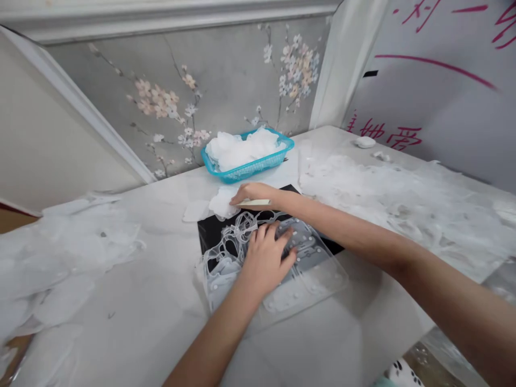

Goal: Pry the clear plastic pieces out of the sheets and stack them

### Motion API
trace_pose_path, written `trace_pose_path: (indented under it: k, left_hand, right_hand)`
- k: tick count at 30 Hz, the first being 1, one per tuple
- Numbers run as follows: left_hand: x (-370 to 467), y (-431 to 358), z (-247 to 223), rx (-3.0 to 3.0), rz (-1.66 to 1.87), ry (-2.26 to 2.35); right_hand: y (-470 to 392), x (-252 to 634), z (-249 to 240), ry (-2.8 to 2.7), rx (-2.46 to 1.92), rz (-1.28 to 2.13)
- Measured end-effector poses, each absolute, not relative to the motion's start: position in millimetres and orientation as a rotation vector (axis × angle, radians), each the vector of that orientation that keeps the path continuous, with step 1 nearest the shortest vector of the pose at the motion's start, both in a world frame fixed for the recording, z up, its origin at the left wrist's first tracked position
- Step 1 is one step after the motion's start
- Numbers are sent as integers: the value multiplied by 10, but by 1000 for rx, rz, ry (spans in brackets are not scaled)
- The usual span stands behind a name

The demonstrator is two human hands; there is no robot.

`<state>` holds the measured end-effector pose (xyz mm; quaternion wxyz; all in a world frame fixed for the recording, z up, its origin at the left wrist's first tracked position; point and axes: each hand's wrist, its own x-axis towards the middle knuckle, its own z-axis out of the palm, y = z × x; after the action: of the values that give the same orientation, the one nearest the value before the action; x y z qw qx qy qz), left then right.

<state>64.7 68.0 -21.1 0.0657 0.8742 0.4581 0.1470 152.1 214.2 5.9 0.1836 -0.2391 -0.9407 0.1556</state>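
Note:
My left hand (267, 259) lies with fingers spread on a clear, moulded plastic sheet (306, 277). The sheet has rounded cut-out shapes, small white dots and loose looping edges. Beneath its far part is a black mat (209, 232). Beyond the sheet, my right hand (255, 192) is closed around a pale yellow, flat strip-like tool (253, 203), whose kind I cannot make out. Its fingertips touch a white, scalloped thin piece (223, 202). Next to that lies another white flat piece (196, 211).
A blue basket (252, 166) piled with white pieces stands by the flowered wall. Clear plastic sheets (382, 199) cover the right of the white table (161, 301). More translucent sheets (76, 247) are heaped at left. A small white rounded object (365, 142) sits at back right.

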Motion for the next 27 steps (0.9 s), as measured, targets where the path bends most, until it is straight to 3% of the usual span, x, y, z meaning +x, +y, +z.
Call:
trace_pose_path:
  k: [9, 15, 27]
  left_hand:
    - [666, 691, -213, 2622, 460, 1532]
    - [640, 787, -207, 2555, 313, 1678]
    - [640, 842, -162, 2511, 166, 1718]
  right_hand:
    - [1726, 2213, 291, -2033, -897, 774]
    - [1298, 2740, 184, -2061, -997, 1046]
    - [1123, 2830, -134, -2071, -890, 1170]
